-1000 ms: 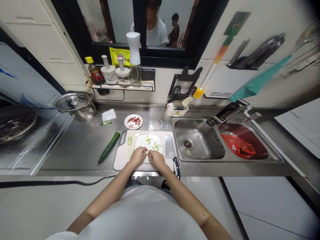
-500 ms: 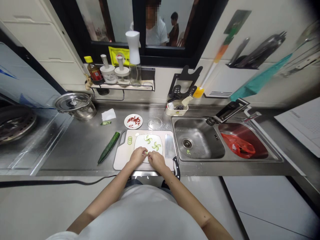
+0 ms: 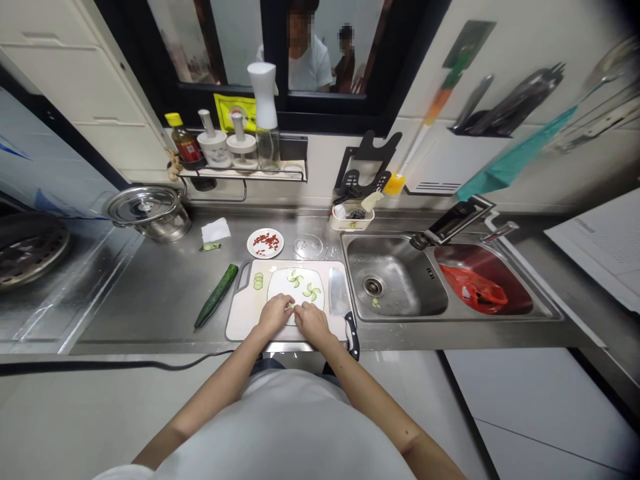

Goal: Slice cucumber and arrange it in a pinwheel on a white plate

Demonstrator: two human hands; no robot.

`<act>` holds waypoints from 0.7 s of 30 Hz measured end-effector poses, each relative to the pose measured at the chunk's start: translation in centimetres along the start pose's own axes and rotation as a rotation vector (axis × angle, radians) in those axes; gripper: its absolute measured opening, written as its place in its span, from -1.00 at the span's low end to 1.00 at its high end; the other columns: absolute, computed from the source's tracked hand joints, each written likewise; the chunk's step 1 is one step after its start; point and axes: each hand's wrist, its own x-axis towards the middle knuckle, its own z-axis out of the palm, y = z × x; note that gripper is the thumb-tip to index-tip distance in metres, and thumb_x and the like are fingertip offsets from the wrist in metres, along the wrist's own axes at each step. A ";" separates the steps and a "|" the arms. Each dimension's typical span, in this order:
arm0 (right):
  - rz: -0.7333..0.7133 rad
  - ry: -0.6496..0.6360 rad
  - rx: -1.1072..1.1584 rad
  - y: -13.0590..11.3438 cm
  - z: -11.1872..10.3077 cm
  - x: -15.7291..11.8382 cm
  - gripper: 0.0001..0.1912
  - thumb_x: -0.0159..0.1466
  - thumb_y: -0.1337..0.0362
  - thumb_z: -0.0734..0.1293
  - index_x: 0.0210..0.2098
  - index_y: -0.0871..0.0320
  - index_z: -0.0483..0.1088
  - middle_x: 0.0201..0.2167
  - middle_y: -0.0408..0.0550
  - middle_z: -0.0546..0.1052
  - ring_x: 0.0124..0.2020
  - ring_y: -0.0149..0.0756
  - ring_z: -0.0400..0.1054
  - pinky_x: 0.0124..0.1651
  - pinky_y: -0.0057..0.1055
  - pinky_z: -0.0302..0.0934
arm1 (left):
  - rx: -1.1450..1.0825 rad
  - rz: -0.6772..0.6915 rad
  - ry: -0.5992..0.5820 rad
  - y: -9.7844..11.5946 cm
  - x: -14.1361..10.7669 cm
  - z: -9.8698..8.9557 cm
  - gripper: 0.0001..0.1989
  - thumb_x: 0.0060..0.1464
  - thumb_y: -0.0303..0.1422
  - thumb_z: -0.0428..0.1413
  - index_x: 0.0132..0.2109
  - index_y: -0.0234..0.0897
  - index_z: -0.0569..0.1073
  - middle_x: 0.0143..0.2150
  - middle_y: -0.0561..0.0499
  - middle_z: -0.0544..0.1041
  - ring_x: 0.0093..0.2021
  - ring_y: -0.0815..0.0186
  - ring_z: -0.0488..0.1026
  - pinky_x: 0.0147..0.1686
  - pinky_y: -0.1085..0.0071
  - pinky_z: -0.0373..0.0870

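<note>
A stainless-steel countertop [image 3: 125, 293] spans the kitchen, with a double-bowl sink [image 3: 400, 277] set into its right side and a lidded steel pot [image 3: 163, 220] at the back left. A stretch of steel separates the pot from a whole cucumber [image 3: 217, 297], which lies aslant just beside the cutting board [image 3: 245, 320]. The board sits close to the counter's front edge and just left of the sink's rim, leaving only narrow strips of steel on those sides. A broad-bladed knife [image 3: 338, 291] lies along the board's right side, its black, riveted handle projecting past the board's edge.

Behind, on the wall rack, stands a yellow-capped bottle [image 3: 186, 141] with a red label; print on it and on the yellow packet [image 3: 235, 112] nearby is too small to read.

On the board, a white, rounded-square plate [image 3: 280, 287] carries two cucumber pinwheels [image 3: 311, 292], both beyond the fingertips. The left hand [image 3: 275, 315] and right hand [image 3: 313, 323] meet over the plate's near part. The left pinches a small cucumber piece [image 3: 293, 306] between its fingertips; the right is curled against the same spot, though whether it also grips cannot be told. Overlapping cucumber slices [image 3: 258, 281] rest on the board, left of the plate and beyond the left hand.
</note>
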 end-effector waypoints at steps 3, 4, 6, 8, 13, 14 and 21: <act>-0.002 0.022 0.027 0.2 0.0 -0.1 -0.71 0.40 0.29 0.08 -0.10 0.12 0.40 -0.18 0.03 0.46 -0.16 -0.25 0.30 -0.22 -0.41 0.08 | 0.005 0.014 0.004 0.1 -0.1 -0.1 -0.76 0.14 -0.38 0.06 -0.06 -0.28 0.51 -0.17 -0.10 0.51 -0.13 0.21 0.43 -0.12 0.36 0.27; -0.006 0.036 0.043 0.3 0.0 -0.2 -0.71 0.40 0.29 0.08 -0.10 0.12 0.40 -0.19 0.02 0.46 -0.16 -0.26 0.30 -0.22 -0.42 0.08 | 0.007 0.017 0.004 0.1 -0.1 -0.1 -0.76 0.14 -0.38 0.06 -0.06 -0.28 0.51 -0.16 -0.10 0.51 -0.13 0.21 0.43 -0.11 0.36 0.27; -0.018 0.057 0.069 0.5 0.0 -0.3 -0.71 0.40 0.29 0.07 -0.10 0.12 0.41 -0.19 0.00 0.46 -0.17 -0.28 0.29 -0.21 -0.43 0.07 | 0.008 0.018 0.004 0.1 -0.1 -0.2 -0.76 0.14 -0.39 0.06 -0.06 -0.28 0.51 -0.16 -0.10 0.51 -0.12 0.22 0.42 -0.11 0.37 0.27; -0.032 0.058 0.070 0.6 0.0 -0.4 -0.70 0.41 0.29 0.07 -0.11 0.12 0.42 -0.19 0.00 0.46 -0.17 -0.29 0.29 -0.21 -0.43 0.07 | 0.006 0.011 0.003 0.1 -0.1 -0.2 -0.76 0.14 -0.39 0.06 -0.06 -0.27 0.51 -0.15 -0.10 0.51 -0.12 0.23 0.42 -0.11 0.37 0.27; -0.048 0.041 0.027 0.7 0.2 -0.4 -0.70 0.40 0.26 0.09 -0.11 0.09 0.44 -0.19 0.00 0.45 -0.18 -0.28 0.29 -0.23 -0.44 0.08 | -0.010 -0.004 0.004 0.1 -0.2 -0.1 -0.76 0.14 -0.41 0.05 -0.06 -0.26 0.50 -0.16 -0.08 0.52 -0.14 0.25 0.43 -0.10 0.38 0.28; -0.051 0.039 0.022 0.7 0.2 -0.4 -0.70 0.39 0.26 0.10 -0.10 0.09 0.44 -0.19 0.00 0.45 -0.17 -0.28 0.29 -0.23 -0.44 0.09 | -0.010 -0.003 0.007 0.1 -0.2 -0.1 -0.75 0.14 -0.42 0.04 -0.06 -0.27 0.50 -0.16 -0.07 0.53 -0.14 0.25 0.43 -0.10 0.38 0.29; -0.033 0.007 -0.002 0.4 0.3 -0.1 -0.68 0.39 0.28 0.09 -0.07 0.09 0.44 -0.17 0.02 0.45 -0.15 -0.24 0.29 -0.20 -0.41 0.12 | 0.015 0.008 0.015 -0.1 -0.1 0.2 -0.75 0.13 -0.44 0.03 -0.06 -0.26 0.51 -0.16 -0.07 0.53 -0.13 0.25 0.43 -0.10 0.38 0.29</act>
